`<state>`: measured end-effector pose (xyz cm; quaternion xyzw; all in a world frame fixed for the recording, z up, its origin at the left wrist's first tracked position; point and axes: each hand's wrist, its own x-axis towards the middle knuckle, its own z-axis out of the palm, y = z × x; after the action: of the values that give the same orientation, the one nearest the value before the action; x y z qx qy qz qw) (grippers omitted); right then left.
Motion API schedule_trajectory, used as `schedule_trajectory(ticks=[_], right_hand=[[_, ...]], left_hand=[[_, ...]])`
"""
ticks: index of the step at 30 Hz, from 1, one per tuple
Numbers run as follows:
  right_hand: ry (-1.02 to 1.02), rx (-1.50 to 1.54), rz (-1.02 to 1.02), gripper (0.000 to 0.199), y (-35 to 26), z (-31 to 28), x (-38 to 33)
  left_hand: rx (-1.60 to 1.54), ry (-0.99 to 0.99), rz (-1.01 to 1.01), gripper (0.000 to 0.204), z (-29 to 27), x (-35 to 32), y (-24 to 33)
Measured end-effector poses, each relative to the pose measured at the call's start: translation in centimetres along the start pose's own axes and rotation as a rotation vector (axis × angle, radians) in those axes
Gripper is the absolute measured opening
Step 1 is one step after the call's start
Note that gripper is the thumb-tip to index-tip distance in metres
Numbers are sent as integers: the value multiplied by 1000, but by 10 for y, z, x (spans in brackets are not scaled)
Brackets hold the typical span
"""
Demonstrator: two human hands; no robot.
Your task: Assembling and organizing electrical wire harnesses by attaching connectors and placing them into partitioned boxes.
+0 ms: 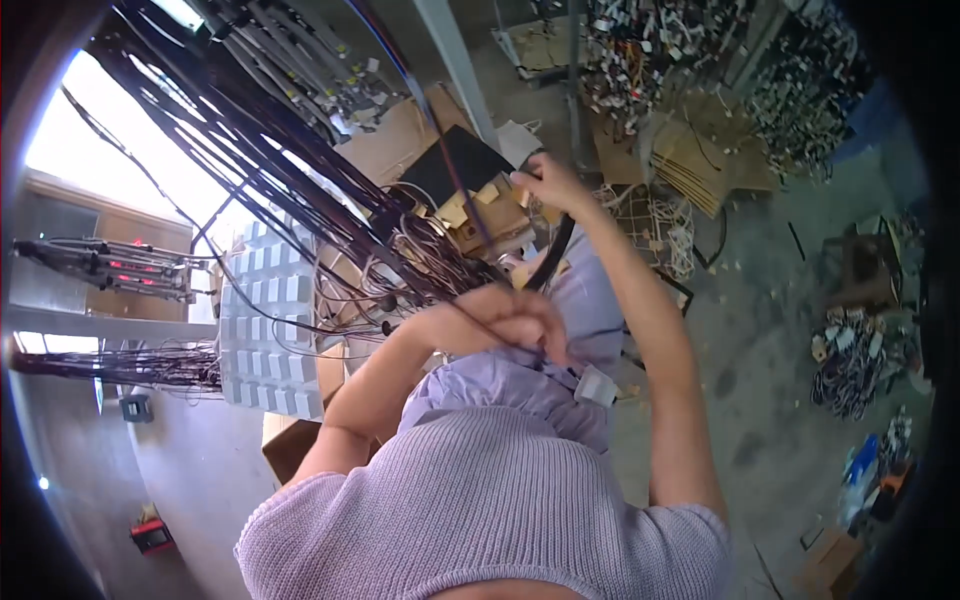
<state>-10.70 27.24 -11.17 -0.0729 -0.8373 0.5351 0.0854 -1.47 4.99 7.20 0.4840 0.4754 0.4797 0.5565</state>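
My left hand [520,325] is in front of my lap, its fingers curled in and smeared by motion. Thin dark wires run past it, but what it holds, if anything, is hidden. Farther off and to the right, my right hand [550,185] is raised with its fingers closed on a thick black cable [553,256]. From there the cable curves down toward my left hand. A white block-shaped piece [596,387] lies against my lap, just right of my left hand. Beyond the left hand is a dense tangle of brown and dark wires [430,250].
Long bundles of dark cables [250,160] hang in from the upper left. Beside them stands a grey panel with raised blocks [270,310]. Opened cardboard [700,140] and hanging connector bundles [650,50] are at the far right. A red box [151,536] sits on the floor at left.
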Motion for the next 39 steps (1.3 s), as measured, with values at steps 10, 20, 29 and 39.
schedule_trajectory(ticks=[10, 20, 29, 39], right_hand=[[30, -365, -222, 14, 11, 11, 23], [63, -459, -103, 7, -34, 11, -32], [147, -328, -155, 6, -34, 19, -39], [182, -187, -143, 7, -8, 26, -36]], left_hand=[[-419, 1000, 670, 23, -54, -262, -61], [298, 1070, -63, 24, -234, -179, -134], [539, 844, -156, 30, -194, -113, -83], [344, 1026, -5, 25, -209, -138, -96]])
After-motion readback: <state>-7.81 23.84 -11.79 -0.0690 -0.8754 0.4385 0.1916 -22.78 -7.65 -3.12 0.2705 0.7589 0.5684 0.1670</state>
